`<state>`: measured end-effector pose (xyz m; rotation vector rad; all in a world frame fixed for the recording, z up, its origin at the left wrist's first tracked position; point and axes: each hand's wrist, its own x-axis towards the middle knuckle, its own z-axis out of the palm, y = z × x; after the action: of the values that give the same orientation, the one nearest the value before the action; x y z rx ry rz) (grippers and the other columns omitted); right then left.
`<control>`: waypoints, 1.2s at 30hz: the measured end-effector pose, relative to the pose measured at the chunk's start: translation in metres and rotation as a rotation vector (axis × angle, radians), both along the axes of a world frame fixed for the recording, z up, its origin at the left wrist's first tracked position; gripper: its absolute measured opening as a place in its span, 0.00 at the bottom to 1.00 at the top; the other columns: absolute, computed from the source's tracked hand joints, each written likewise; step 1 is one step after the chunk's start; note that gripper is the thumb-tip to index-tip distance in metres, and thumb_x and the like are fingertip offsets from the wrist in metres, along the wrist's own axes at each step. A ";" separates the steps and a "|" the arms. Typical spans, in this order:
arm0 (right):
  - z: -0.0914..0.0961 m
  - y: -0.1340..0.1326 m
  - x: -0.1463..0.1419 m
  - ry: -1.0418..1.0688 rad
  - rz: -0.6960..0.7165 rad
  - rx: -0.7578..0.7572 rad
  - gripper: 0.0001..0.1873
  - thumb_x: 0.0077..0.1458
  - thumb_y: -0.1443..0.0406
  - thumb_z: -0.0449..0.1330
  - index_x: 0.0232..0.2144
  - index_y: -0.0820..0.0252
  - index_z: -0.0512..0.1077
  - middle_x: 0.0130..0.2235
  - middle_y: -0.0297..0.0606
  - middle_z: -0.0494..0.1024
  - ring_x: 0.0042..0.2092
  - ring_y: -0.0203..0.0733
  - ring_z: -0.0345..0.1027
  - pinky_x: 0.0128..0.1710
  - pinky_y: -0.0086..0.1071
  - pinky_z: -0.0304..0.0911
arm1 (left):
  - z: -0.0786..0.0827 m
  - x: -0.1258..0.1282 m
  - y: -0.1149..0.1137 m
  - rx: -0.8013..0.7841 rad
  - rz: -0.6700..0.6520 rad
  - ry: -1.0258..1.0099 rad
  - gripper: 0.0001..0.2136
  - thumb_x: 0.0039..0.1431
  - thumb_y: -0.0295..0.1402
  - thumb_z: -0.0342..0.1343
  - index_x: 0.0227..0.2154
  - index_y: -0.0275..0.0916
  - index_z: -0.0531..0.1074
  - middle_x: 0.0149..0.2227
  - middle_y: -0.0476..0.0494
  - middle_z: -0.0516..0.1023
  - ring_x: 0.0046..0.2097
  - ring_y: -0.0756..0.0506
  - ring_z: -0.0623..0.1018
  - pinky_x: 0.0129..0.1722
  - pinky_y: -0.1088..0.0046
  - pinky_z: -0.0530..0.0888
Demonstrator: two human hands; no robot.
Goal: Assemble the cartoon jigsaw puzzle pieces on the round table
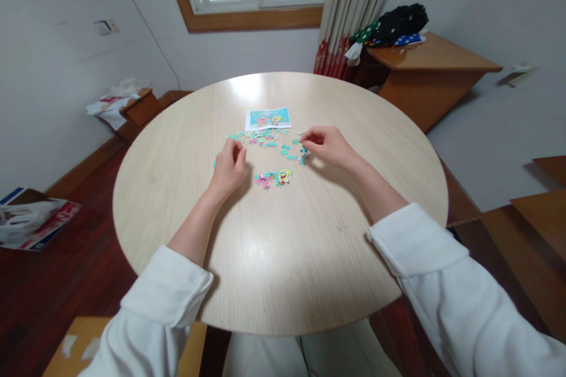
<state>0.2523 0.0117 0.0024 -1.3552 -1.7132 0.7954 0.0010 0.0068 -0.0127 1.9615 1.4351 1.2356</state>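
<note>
Joined cluster of small jigsaw pieces with pink and yellow cartoon figures (273, 178): lies near middle of round, pale wood-grain surface (287, 259), between hands and nearer person; ragged outline, so only part built. Left over: loose, mostly turquoise jigsaw pieces (264, 138) scattered beyond cluster, others by right fingertips. Judging by rectangular turquoise printed picture (267, 118) past them, much remains. Right grip (328, 145): thumb and forefinger pinched at pieces; whether one held, cannot tell. Left grip (230, 166): fingers curled, contents hidden.
</note>
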 end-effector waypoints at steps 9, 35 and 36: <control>-0.001 0.003 0.002 -0.047 -0.018 0.016 0.04 0.48 0.66 0.61 0.29 0.60 0.72 0.33 0.41 0.76 0.36 0.41 0.68 0.38 0.35 0.64 | -0.012 -0.006 0.009 -0.005 0.092 -0.192 0.07 0.67 0.39 0.45 0.40 0.43 0.59 0.23 0.54 0.61 0.23 0.51 0.63 0.28 0.72 0.62; -0.007 0.006 0.004 -0.028 -0.012 0.063 0.04 0.47 0.65 0.61 0.29 0.58 0.74 0.33 0.40 0.79 0.34 0.40 0.69 0.36 0.36 0.66 | -0.008 -0.013 0.014 0.095 0.232 -0.351 0.11 0.65 0.41 0.48 0.35 0.43 0.52 0.21 0.59 0.53 0.20 0.54 0.57 0.23 0.77 0.57; -0.007 0.006 0.004 -0.023 -0.011 0.069 0.03 0.47 0.66 0.61 0.29 0.58 0.74 0.32 0.40 0.79 0.33 0.40 0.69 0.36 0.36 0.66 | -0.008 -0.012 0.014 0.103 0.227 -0.357 0.12 0.65 0.42 0.48 0.35 0.43 0.51 0.21 0.59 0.53 0.19 0.54 0.57 0.23 0.77 0.56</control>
<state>0.2567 0.0177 -0.0050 -1.3305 -1.7336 0.7110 -0.0109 0.0208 -0.0209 1.5644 1.4571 1.6914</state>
